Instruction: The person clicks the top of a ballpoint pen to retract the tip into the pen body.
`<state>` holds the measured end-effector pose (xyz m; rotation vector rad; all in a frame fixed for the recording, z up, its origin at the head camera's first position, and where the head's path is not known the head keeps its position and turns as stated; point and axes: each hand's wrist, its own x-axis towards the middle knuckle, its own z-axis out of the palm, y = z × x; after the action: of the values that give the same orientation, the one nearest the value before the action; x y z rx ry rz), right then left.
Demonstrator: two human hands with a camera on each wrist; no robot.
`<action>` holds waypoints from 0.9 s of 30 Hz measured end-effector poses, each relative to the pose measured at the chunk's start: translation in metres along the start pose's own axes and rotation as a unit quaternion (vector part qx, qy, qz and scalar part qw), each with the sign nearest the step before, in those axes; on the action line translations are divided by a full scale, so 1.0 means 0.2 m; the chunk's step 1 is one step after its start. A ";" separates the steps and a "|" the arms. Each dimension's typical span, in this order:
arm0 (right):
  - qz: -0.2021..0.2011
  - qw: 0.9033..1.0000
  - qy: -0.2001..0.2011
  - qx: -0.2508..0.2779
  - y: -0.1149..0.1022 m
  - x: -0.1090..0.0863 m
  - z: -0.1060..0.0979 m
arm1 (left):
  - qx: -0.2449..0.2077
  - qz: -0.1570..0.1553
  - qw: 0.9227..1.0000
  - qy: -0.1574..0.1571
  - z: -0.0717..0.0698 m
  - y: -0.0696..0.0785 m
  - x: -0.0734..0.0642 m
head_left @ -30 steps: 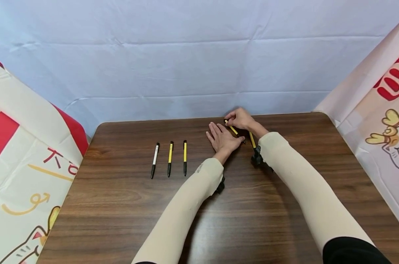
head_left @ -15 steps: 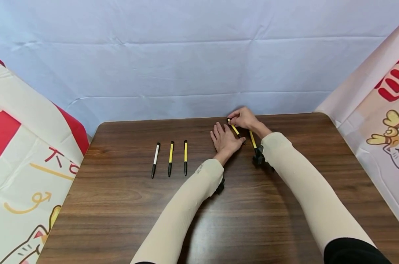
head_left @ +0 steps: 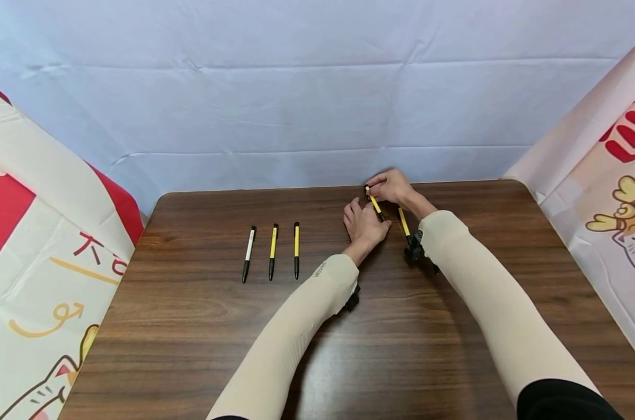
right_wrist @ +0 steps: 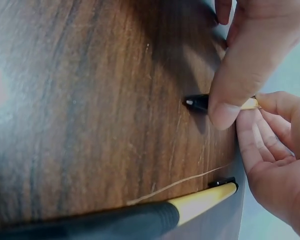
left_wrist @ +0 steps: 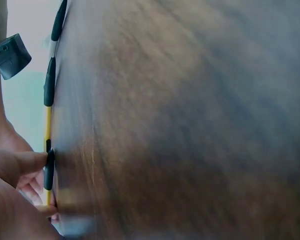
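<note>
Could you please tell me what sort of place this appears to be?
Probably a makeshift filming booth, judging by the wood-grain table, the creased pale backdrop behind it and the cartoon-printed sheets at both sides.

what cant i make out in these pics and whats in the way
Head view: lower end of the rightmost pen, hidden by the black device.
Head view: lettering on the left sleeve, too small to read.
Right wrist view: part of the held pen, covered by the left hand.
Right wrist view: foreground pen's tip, cut off at lower left.
Left wrist view: tabletop grain, blurred.
</note>
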<state>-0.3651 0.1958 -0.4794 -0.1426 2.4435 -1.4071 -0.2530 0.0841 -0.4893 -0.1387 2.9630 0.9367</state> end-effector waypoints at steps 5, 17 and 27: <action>0.001 1.000 -0.001 0.019 0.01 0.00 0.00 | -0.037 -0.005 0.999 0.002 -0.01 0.00 0.00; 0.003 0.996 -0.001 0.086 0.02 -0.01 -0.02 | -0.142 0.006 0.989 -0.025 -0.03 -0.03 0.04; 0.005 0.993 0.002 0.115 0.02 -0.02 -0.03 | -0.272 -0.031 0.961 -0.034 -0.05 -0.04 0.05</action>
<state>-0.3635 0.2030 -0.4787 -0.0746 2.2609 -1.6712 -0.2613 0.0710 -0.4875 -0.2027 2.5413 1.6793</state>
